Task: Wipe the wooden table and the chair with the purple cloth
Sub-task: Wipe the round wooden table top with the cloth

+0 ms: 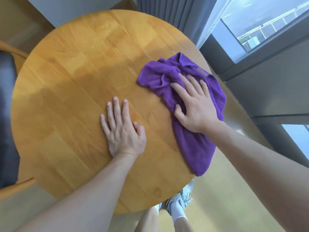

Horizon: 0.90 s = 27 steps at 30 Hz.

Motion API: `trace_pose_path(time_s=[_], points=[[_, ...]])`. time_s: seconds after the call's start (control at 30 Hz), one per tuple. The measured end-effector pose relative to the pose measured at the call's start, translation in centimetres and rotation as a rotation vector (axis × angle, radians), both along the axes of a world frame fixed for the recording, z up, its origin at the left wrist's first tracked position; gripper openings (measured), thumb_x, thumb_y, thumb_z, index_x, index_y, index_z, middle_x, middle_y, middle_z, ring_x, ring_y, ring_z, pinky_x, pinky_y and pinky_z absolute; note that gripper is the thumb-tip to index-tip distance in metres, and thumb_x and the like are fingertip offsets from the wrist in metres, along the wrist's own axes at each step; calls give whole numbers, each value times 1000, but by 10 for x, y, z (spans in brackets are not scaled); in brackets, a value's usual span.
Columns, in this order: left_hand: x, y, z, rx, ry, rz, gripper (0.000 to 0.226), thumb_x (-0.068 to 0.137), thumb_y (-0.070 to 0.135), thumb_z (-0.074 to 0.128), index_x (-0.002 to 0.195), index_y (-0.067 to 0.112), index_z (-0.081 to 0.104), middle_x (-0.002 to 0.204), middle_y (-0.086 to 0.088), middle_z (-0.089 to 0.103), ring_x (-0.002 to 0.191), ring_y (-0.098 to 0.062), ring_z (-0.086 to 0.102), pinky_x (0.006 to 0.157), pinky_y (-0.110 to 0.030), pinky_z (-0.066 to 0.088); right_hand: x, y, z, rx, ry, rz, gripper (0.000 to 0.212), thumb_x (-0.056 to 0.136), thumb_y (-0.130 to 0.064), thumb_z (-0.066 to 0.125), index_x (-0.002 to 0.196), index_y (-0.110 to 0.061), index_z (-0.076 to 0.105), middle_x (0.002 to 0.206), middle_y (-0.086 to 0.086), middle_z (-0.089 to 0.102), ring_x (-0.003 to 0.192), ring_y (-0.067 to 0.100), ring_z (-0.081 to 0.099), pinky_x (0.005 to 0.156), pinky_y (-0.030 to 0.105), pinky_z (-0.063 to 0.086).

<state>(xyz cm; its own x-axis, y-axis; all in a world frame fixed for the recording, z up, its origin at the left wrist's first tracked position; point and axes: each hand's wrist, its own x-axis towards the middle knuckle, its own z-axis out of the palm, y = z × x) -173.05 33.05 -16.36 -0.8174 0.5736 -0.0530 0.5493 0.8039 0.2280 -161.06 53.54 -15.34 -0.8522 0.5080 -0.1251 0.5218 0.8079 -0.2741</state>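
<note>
The round wooden table (75,77) fills the view from above. A crumpled purple cloth (195,148) lies on its right side, reaching to the near right rim. My right hand (195,104) presses flat on the cloth with fingers spread and straight. My left hand (123,129) rests flat on the bare wood near the table's middle, fingers straight, holding nothing. The chair (8,114), with a wooden frame and dark seat cushion, stands at the left edge of the view, partly tucked under the table.
A window (260,27) and a grey curtain (167,12) stand beyond the table at the right and back. My foot in a light shoe (182,200) shows on the floor below the near table edge.
</note>
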Motion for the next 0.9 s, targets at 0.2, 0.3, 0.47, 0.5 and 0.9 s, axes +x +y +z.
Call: trace_pose_path(time_s=[0.2, 0.3, 0.47, 0.5, 0.9], points=[[1, -3, -3, 0, 27, -17, 78, 85, 29, 39, 161, 13, 29, 172, -9, 17, 160, -26, 10, 127, -55, 9, -60, -31, -1, -30, 60, -466, 62, 95, -35, 35, 157, -28, 33, 170, 2, 18, 157, 27, 8, 126, 51, 2], [2, -3, -5, 27, 37, -24, 78, 84, 29, 39, 160, 12, 31, 171, -10, 20, 159, -28, 14, 127, -56, 11, -35, -55, -2, -47, 83, -370, 59, 100, -36, 28, 158, -29, 31, 170, 3, 17, 158, 26, 7, 127, 49, 2], [0, -2, -3, 24, 26, -21, 77, 84, 30, 38, 159, 12, 33, 171, -11, 21, 159, -29, 15, 126, -56, 11, 33, -98, 0, -66, 7, -162, 61, 99, -36, 35, 159, -30, 28, 170, 1, 15, 158, 25, 5, 126, 53, 7], [0, -2, -3, 29, 21, -19, 77, 84, 30, 38, 159, 12, 33, 171, -11, 21, 158, -29, 16, 126, -57, 11, 37, -91, 1, -72, -1, -136, 62, 97, -36, 37, 159, -31, 29, 170, 0, 16, 158, 25, 7, 125, 54, 8], [0, -4, -7, 39, 29, -27, 79, 83, 31, 39, 160, 15, 31, 171, -10, 22, 158, -29, 16, 126, -56, 11, -5, -90, -4, 2, 17, -256, 66, 93, -32, 39, 158, -22, 30, 170, 11, 14, 157, 34, 8, 126, 55, 6]])
